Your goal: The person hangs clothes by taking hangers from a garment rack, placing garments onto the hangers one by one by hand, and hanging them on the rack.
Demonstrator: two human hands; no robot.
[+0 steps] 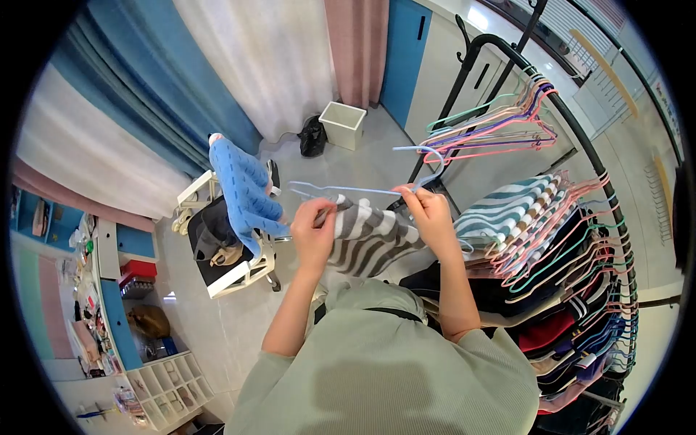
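In front of my body is a light blue clothes hanger [355,191], its hook curving up at the right. My right hand [429,215] is closed on the hanger near the base of the hook. A grey-and-white striped garment [373,235] hangs between my hands. My left hand [313,230] is closed on the garment's upper left edge, just below the hanger's left end. How far the hanger reaches inside the cloth is partly hidden. To the right, several teal-and-white and brown striped garments [500,206] hang on hangers.
A black clothes rack [573,116] curves along my right, with bare hangers [500,130] at its far end and many dark clothes nearer. A white chair [232,279] with a blue garment [246,188] stands left. A white bin [343,125] and black bag [312,136] are ahead.
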